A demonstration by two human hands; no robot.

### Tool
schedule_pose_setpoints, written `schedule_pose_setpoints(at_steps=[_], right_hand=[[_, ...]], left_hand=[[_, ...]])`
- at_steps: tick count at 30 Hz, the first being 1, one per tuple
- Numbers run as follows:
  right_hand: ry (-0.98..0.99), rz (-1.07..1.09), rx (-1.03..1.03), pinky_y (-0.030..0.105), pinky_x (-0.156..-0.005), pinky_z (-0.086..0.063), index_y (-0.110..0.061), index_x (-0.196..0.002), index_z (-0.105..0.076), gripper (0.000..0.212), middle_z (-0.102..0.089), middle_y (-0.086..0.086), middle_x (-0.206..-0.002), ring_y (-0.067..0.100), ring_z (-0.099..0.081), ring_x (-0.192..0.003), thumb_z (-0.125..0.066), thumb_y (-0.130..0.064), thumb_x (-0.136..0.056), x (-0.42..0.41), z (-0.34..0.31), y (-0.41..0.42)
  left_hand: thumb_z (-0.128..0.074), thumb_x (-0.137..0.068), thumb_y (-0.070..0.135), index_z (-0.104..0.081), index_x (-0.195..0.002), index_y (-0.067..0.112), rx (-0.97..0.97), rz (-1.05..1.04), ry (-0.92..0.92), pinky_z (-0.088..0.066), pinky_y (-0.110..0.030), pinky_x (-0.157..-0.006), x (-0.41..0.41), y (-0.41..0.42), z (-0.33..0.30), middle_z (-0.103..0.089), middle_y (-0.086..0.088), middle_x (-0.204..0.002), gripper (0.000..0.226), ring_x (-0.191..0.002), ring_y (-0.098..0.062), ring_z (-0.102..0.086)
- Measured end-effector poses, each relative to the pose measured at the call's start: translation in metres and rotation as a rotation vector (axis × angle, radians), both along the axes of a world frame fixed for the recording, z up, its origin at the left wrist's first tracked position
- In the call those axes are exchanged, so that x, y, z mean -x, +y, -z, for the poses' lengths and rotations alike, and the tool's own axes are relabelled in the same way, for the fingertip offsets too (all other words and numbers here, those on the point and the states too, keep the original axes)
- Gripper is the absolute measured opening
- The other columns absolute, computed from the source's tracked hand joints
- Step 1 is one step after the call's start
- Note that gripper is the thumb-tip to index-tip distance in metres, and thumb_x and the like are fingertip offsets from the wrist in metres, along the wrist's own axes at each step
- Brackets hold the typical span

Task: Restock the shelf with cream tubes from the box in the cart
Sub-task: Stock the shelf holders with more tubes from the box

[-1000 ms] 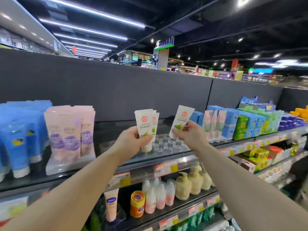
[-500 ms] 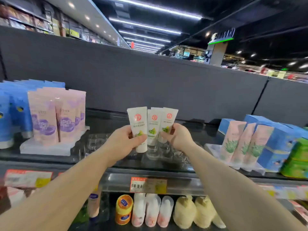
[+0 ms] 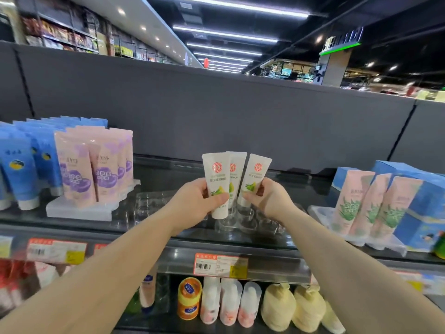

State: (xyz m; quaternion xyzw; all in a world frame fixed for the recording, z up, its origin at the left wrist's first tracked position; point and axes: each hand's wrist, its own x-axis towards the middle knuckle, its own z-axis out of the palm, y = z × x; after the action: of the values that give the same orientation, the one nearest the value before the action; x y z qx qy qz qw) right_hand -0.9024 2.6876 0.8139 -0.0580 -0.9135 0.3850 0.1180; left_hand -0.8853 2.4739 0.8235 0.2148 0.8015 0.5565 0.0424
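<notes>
A: Start nearest and work outward. What's at the bottom?

B: The lower shelf [image 3: 144, 319], with an orange jar [image 3: 189, 298], white-and-pink bottles [image 3: 230, 302] and pale yellow pump bottles [image 3: 279, 307]. Above them runs the price rail [image 3: 265, 266], carrying a red-topped price tag [image 3: 220, 264].

A: And the hands?

B: Both are raised over the top shelf [image 3: 36, 221]. The left hand [image 3: 195, 203] is wrapped around a white cream tube [image 3: 216, 184], thumb across its front. A second white tube [image 3: 234, 174] stands just behind that one, and I judge the same hand holds it, though the fingers there are hidden. The right hand [image 3: 269, 201] pinches a third white tube [image 3: 254, 179] low on its body. All three stand cap-down, leaning close together.

A: Are they seated yet?

B: No. Their caps hover just above the clear plastic tray [image 3: 245, 219] of round sockets. Every socket I can see looks unfilled.

A: So how far along is it?

B: Early, I'd say: no white tube is in the tray, and these three have yet to go in. The cart and box are out of view, so I can't tell how many remain.

A: Farther back?

B: Pink tubes [image 3: 96, 169] and blue tubes [image 3: 21, 169] stand to the left, aloe tubes [image 3: 366, 203] and blue boxes [image 3: 419, 201] to the right. The grey back panel [image 3: 216, 112] rises behind them.
</notes>
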Motion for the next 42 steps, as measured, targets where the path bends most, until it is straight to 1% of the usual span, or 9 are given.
schedule_pose_setpoints(at_steps=[6,15,17,20,25,28,30,35,42], right_hand=[[0.002,-0.066,-0.092,0.027,-0.086,-0.047,-0.022,-0.116,-0.056,0.032,-0.060,-0.013,-0.105,0.010,-0.058,-0.094,-0.070,-0.022,-0.088,-0.002,0.003,-0.004],[-0.087,-0.023,-0.019,0.029,-0.082,-0.050,-0.021,-0.117,-0.059,0.032,-0.066,-0.004,-0.119,0.010,-0.059,-0.091,-0.070,-0.027,-0.088,-0.004,0.000,-0.007],[-0.079,-0.008,0.056,0.025,-0.074,-0.051,-0.023,-0.116,-0.057,0.034,-0.066,-0.006,-0.114,0.010,-0.061,-0.088,-0.071,-0.032,-0.086,-0.013,-0.006,-0.008],[0.064,0.026,0.118,0.033,-0.087,-0.054,-0.026,-0.119,-0.056,0.042,-0.066,-0.012,-0.112,0.008,-0.063,-0.097,-0.074,-0.037,-0.083,-0.034,-0.025,-0.002],[0.020,-0.235,0.051,0.029,-0.084,-0.054,-0.041,-0.104,-0.058,0.039,-0.069,-0.017,-0.102,0.004,-0.066,-0.093,-0.081,-0.031,-0.075,-0.066,-0.050,-0.005],[0.106,-0.205,0.046,0.018,-0.071,-0.053,-0.040,-0.099,-0.064,0.031,-0.073,-0.017,-0.093,0.000,-0.068,-0.083,-0.079,-0.023,-0.078,-0.068,-0.050,0.002],[0.116,-0.098,0.076,0.020,-0.068,-0.054,-0.034,-0.101,-0.065,0.027,-0.072,-0.014,-0.092,0.003,-0.068,-0.081,-0.078,-0.025,-0.079,-0.064,-0.043,0.017],[0.037,0.093,0.074,0.030,-0.082,-0.053,-0.025,-0.114,-0.061,0.032,-0.066,-0.011,-0.108,0.011,-0.063,-0.098,-0.073,-0.031,-0.085,-0.038,-0.009,0.036],[0.010,0.035,-0.078,0.023,-0.076,-0.044,-0.025,-0.116,-0.059,0.029,-0.064,-0.012,-0.107,0.008,-0.060,-0.094,-0.067,-0.031,-0.089,-0.022,-0.002,0.030]], left_hand=[[-0.062,-0.093,0.027,-0.055,-0.128,0.029,0.086,0.009,0.021,-0.049,-0.033,-0.097,0.000,0.006,0.002,-0.061,0.016,-0.124,0.036,-0.110,-0.006,-0.058],[-0.062,-0.093,0.027,-0.054,-0.130,0.026,0.087,-0.018,0.029,-0.050,-0.035,-0.097,0.001,0.009,0.004,-0.060,0.010,-0.132,0.037,-0.114,-0.009,-0.058],[-0.062,-0.093,0.027,-0.055,-0.128,0.026,0.044,-0.025,0.026,-0.053,-0.034,-0.094,0.000,0.011,0.001,-0.061,0.012,-0.129,0.036,-0.112,-0.010,-0.060],[-0.064,-0.092,0.026,-0.058,-0.120,0.031,-0.037,-0.031,0.033,-0.053,-0.025,-0.081,0.000,0.016,-0.009,-0.064,0.016,-0.119,0.029,-0.103,-0.006,-0.062],[-0.068,-0.090,0.025,-0.061,-0.103,0.036,-0.111,0.053,0.060,-0.050,-0.010,-0.059,-0.007,0.047,-0.029,-0.069,0.010,-0.105,0.019,-0.089,-0.004,-0.066],[-0.068,-0.089,0.027,-0.062,-0.105,0.033,-0.108,0.089,0.073,-0.056,-0.020,-0.072,-0.006,0.059,-0.031,-0.069,0.006,-0.103,0.017,-0.091,-0.007,-0.068],[-0.068,-0.089,0.033,-0.063,-0.110,0.028,0.046,0.090,0.133,-0.054,-0.023,-0.079,-0.003,0.052,-0.027,-0.067,0.009,-0.104,0.022,-0.095,-0.007,-0.065],[-0.064,-0.088,0.044,-0.066,-0.114,0.031,0.615,0.201,0.300,-0.043,-0.031,-0.098,-0.002,0.034,0.004,-0.057,0.014,-0.128,0.029,-0.120,-0.006,-0.046],[-0.060,-0.090,0.046,-0.071,-0.110,0.029,0.651,0.209,0.405,-0.044,-0.030,-0.099,0.000,0.034,0.012,-0.063,0.014,-0.124,0.028,-0.113,-0.003,-0.055]])
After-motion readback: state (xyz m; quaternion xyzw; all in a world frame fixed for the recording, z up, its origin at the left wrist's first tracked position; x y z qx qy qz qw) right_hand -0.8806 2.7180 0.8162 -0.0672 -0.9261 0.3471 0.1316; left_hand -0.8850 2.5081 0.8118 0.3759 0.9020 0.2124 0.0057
